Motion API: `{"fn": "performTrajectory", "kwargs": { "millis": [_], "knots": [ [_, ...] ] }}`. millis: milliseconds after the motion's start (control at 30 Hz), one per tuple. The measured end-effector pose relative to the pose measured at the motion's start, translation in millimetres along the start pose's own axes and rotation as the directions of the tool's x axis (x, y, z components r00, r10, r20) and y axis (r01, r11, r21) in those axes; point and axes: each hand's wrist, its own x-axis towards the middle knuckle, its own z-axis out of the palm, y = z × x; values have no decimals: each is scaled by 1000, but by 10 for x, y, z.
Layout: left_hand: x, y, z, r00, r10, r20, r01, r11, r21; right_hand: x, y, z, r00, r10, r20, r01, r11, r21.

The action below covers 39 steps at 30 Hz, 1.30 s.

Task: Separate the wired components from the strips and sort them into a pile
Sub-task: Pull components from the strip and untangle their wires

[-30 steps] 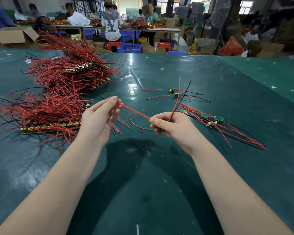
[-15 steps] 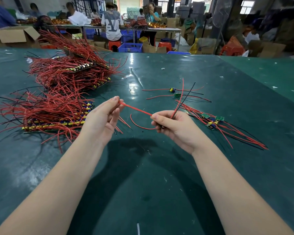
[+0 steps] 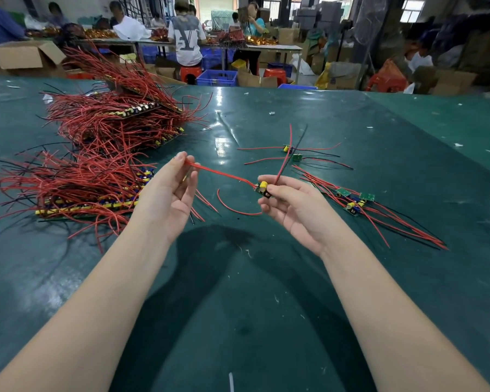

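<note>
Pinching a small board (image 3: 263,189) between thumb and fingers, the right hand (image 3: 293,210) holds it above the table (image 3: 238,306). One red wire (image 3: 221,174) of it runs to the left hand (image 3: 169,193), which pinches its end with fingers nearly straight. Strips (image 3: 77,205) lie left, the pile (image 3: 354,200) right.

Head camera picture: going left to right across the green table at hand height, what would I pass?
Strips bristling with red wires → left hand pinching a red wire → right hand holding a small board with a yellow part → pile of separated wired components.
</note>
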Motion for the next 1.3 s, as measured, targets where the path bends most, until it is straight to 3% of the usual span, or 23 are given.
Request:
{"fn": "performTrajectory", "kwargs": {
  "millis": [167, 367, 600, 833, 1000, 1300],
  "knots": [
    [26, -57, -2, 1000, 5, -10, -5, 1000, 14, 20, 20, -17, 999, -24, -40, 26, 999, 29],
    [14, -169, 4, 994, -13, 105, 0, 993, 120, 8, 53, 21, 998, -50, -37, 50, 999, 14],
    [-65, -304, 37, 957, -156, 246, 76, 949, 306, 4, 121, 75, 994, -99, -46, 100, 995, 30],
    [-128, -349, 63, 968, -47, 246, -24, 960, 279, 1, 164, 110, 991, -125, -38, 125, 992, 1],
    [-149, -364, 34, 969, 47, 242, -151, 889, 433, -16, 182, 125, 987, -159, -18, 156, 983, -98],
    [-171, -392, 42, 959, 81, 271, -209, 850, 483, -30, 228, 165, 974, -223, -21, 211, 944, -253]
  ]
}}
